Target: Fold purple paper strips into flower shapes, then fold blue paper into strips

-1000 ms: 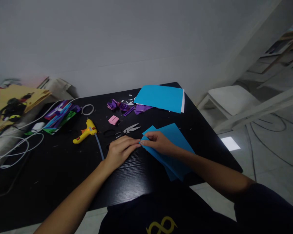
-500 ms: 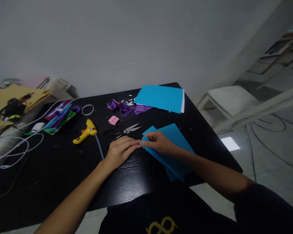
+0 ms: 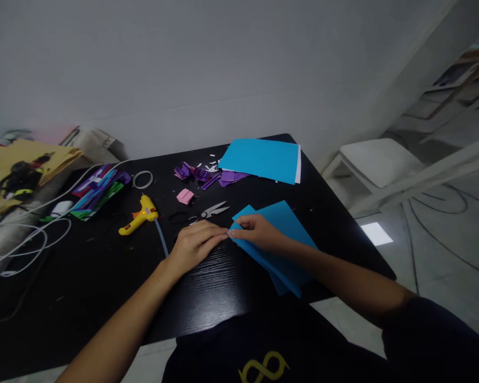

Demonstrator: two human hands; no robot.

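A blue sheet of paper (image 3: 285,226) lies at an angle near the table's front right, its left part folded over. My right hand (image 3: 257,231) rests on it, thumb and fingers closed on the folded part near the left corner. My left hand (image 3: 195,244) is low over the table, fingers and thumb drawn together at that same corner, touching the paper and nearly meeting the right fingertips. Just beyond the hands lie scissors (image 3: 215,209) with parted blades, their handles dark against the table. Under my right forearm, part of the paper is hidden.
Left of my hands sits a yellow glue gun (image 3: 146,213) with a glue stick. Farther back are a tape roll (image 3: 142,180), a folded pink paper (image 3: 185,196), purple scraps (image 3: 231,177) and blue sheets (image 3: 261,159). White cables (image 3: 43,234) cross the left side; a white stool (image 3: 383,159) stands right.
The view has shifted very slightly. Both hands stay at the paper's left corner, with no clear movement of the paper.
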